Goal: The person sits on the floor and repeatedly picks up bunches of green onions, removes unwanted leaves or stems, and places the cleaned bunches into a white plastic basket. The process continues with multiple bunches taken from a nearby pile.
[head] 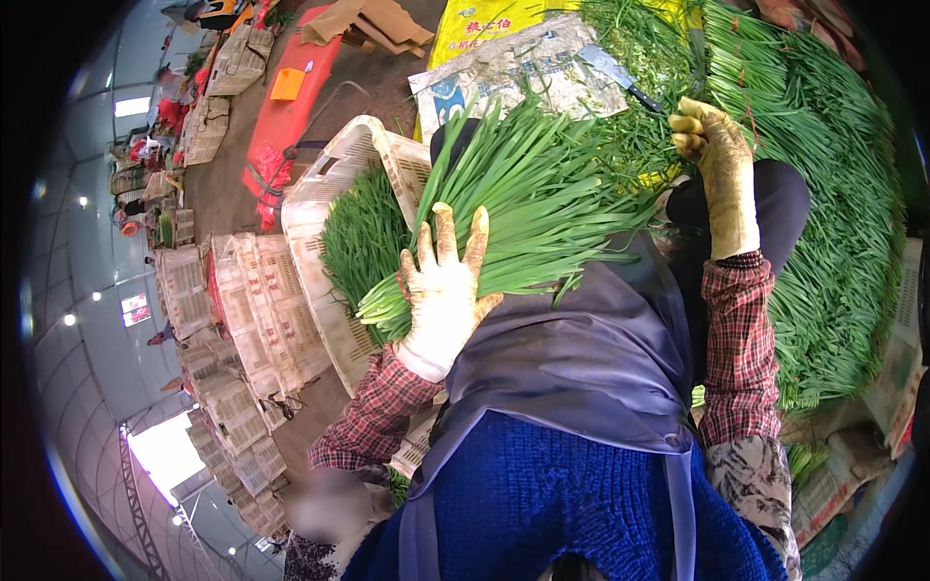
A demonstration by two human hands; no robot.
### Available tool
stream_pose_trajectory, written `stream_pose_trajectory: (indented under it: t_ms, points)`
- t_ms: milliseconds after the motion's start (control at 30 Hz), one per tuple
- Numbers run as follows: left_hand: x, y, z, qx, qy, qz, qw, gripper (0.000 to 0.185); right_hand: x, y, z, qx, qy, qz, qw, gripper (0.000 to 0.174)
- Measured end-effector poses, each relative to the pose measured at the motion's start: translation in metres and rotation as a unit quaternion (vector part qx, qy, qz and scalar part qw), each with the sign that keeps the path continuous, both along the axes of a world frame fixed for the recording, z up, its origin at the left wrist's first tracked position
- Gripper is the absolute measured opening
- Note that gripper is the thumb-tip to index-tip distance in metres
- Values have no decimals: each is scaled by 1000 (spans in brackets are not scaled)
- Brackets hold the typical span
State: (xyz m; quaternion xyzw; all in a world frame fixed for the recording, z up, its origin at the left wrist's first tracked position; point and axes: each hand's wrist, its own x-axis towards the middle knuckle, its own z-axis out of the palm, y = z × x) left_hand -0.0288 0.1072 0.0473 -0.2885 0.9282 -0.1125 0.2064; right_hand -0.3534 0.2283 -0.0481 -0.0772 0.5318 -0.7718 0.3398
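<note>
A bundle of green garlic chives point(523, 189) lies across my lap, its pale cut ends to the left with a red tie near them. Spread flat on top of its stems is my left hand point(443, 290), in a stained pale glove. My right hand point(716, 152), gloved too, is raised above my knee with curled fingers; no held item shows in it. A cleaver with a black handle point(643, 98) rests on a printed sack point(508, 80) just beyond that hand. A large heap of chives point(828, 240) fills the right side.
A white plastic crate point(320, 218) holding chives point(367, 232) stands at my left. Stacked crates point(254, 298) stand behind it, near a red bench point(290, 109) with an orange box point(288, 84). Loose trimmings point(643, 51) lie ahead. People are far off at the upper left.
</note>
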Motion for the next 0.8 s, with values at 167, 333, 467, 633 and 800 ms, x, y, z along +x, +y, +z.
stream_pose_trajectory:
  t_ms: [167, 333, 467, 633, 800]
  points:
    - [0, 4, -2, -16, 3, -12, 1000, 125, 26, -8, 27, -80, 133, 81, 985, 16]
    - [3, 0, -6, -45, -2, -18, 999, 120, 34, -8, 28, 111, 148, 258, 948, 15]
    - [1, -1, -6, -15, 0, 4, 1000, 122, 47, -3, 11, 193, 176, 321, 910, 20]
    - [-1, 0, -5, 2, 5, 13, 1000, 123, 62, -6, -7, 180, 235, 330, 896, 26]
    - [1, -1, -6, 1, 10, 13, 1000, 121, 43, -6, 15, 159, 248, 160, 942, 27]
